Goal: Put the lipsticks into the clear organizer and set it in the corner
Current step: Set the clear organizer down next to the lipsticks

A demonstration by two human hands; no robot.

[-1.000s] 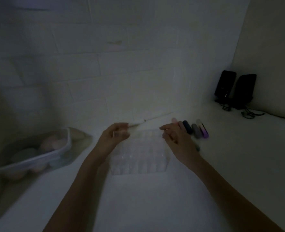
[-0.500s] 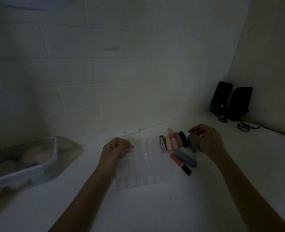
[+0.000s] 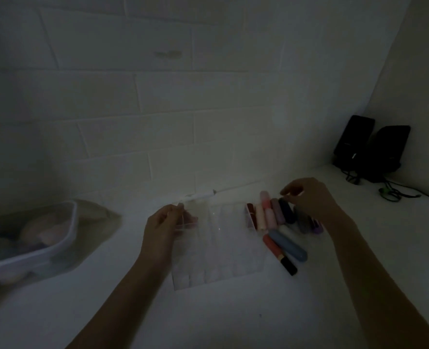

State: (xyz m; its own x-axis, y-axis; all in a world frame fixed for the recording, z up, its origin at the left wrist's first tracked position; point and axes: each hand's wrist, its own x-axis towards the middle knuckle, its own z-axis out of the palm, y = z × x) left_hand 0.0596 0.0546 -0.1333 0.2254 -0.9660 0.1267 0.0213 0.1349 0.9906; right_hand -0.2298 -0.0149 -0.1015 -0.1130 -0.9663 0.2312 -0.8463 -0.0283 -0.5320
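Note:
The clear organizer [image 3: 218,250] with its grid of cells lies on the white counter in the middle. My left hand [image 3: 163,230] grips its far-left corner. Several lipsticks lie side by side against its right side: dark red [image 3: 250,212], cream [image 3: 260,219], pink [image 3: 268,212], mauve [image 3: 277,210], navy [image 3: 287,210], grey [image 3: 302,222] and purple [image 3: 318,228]. A blue-grey lipstick [image 3: 287,245] and a red one with a black cap [image 3: 279,254] lie slantwise in front of them. My right hand [image 3: 309,200] hovers curled over the navy and grey lipsticks. In the dim light I cannot make out whether it holds anything.
A clear plastic tub [image 3: 40,253] with round pastel items stands at the left on a beige cloth. Two black speakers [image 3: 369,147] with cables [image 3: 389,195] fill the far-right corner. A thin white stick [image 3: 201,196] lies along the tiled wall.
The view has shifted so the lipsticks beside the organizer show. My right hand moved from the organizer's right edge to the lipstick row. My left hand stays on the organizer's corner.

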